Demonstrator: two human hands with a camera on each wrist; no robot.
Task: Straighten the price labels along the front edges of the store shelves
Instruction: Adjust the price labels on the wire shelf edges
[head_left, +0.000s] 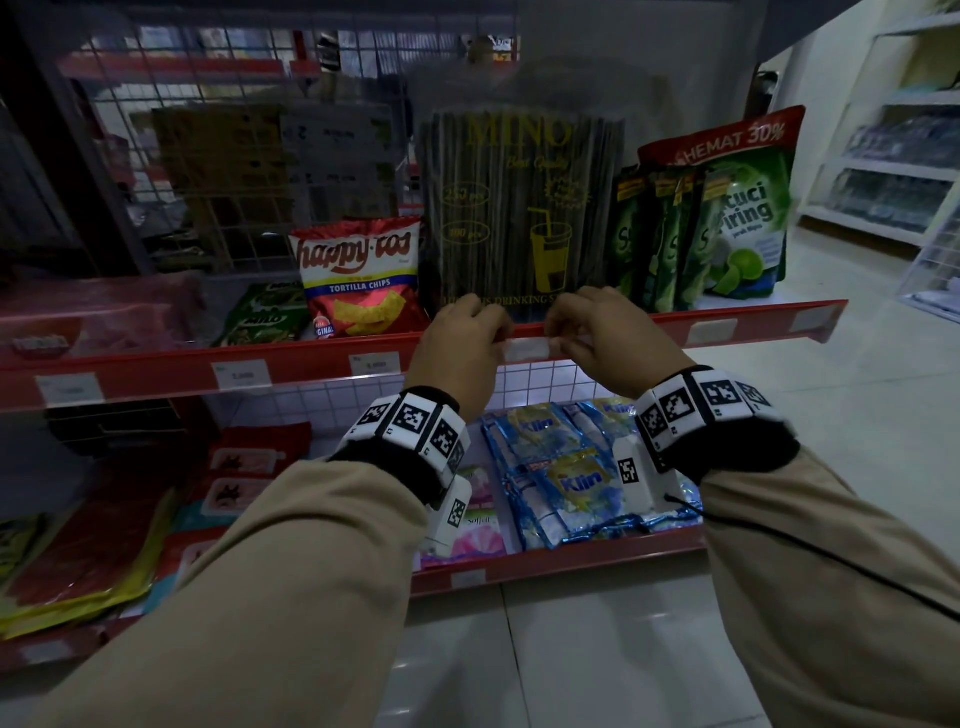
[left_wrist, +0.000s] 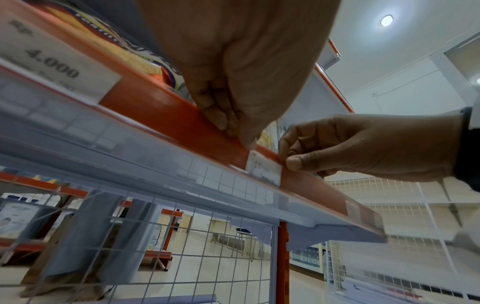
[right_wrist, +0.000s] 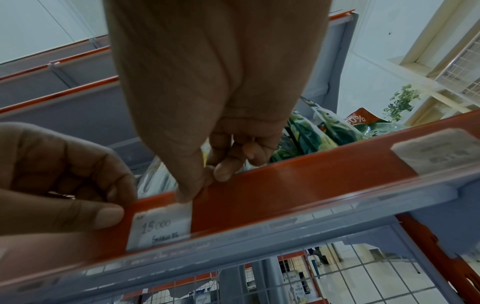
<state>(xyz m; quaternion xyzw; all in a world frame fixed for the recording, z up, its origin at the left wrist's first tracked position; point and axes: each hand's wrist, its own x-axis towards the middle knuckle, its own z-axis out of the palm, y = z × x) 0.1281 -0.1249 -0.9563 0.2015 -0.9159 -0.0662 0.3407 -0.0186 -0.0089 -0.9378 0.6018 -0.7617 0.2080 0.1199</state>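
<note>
Two hands at the red front rail of the shelf (head_left: 291, 364), one at each end of a small white paper price label (head_left: 525, 349) marked "15.000" behind the rail's clear strip. Left hand (head_left: 460, 340): fingers curled, thumb tip pressed on the rail just left of the label, fingers over the top edge. Right hand (head_left: 605, 332): thumb and forefinger pinching at the label's right top corner. Label sits nearly level in the rail. Further left on the same rail: another white price label (head_left: 375, 364) reading "4.000". Behind the rail: red tortilla chip bag (head_left: 358, 280), clear pack of dark drinking straws (head_left: 519, 208), green dish soap pouches (head_left: 727, 223).
</note>
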